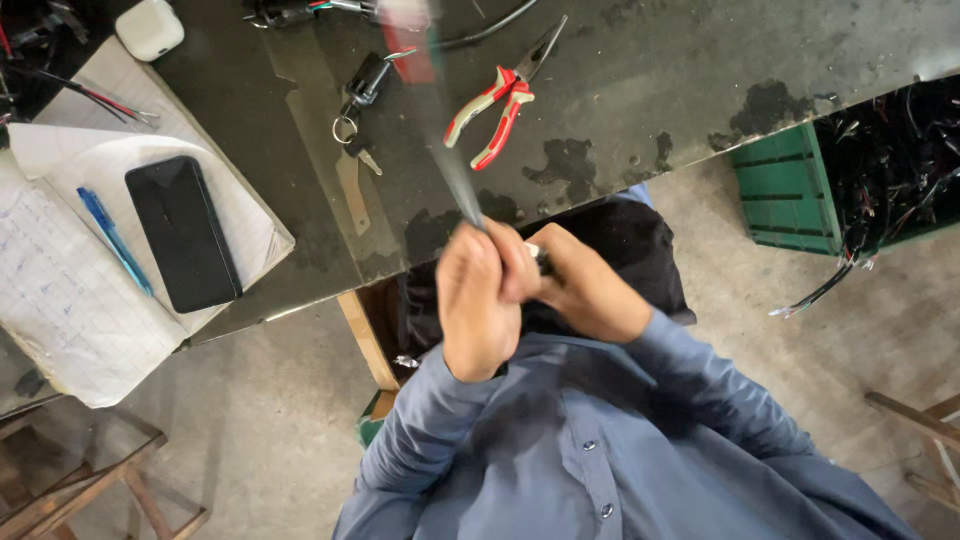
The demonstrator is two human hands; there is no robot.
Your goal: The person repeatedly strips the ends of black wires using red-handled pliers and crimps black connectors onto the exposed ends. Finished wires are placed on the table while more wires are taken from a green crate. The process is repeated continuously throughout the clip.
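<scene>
My left hand (478, 308) and my right hand (583, 288) are pressed together just below the table's front edge. Both grip the near end of a thin grey cable (455, 170). The cable is blurred and runs up over the dark table (650, 60) to a red and white end piece (408, 40). A small pale bit shows between my fingers; what it is cannot be told. My blue shirt sleeves fill the bottom of the view.
Red-and-white-handled pliers (498, 105) and a key bunch with a black fob (360, 95) lie on the table. At the left, a black phone (183, 233) and a blue pen (112, 238) rest on an open notebook (60, 300). A green crate (785, 190) with wires stands right.
</scene>
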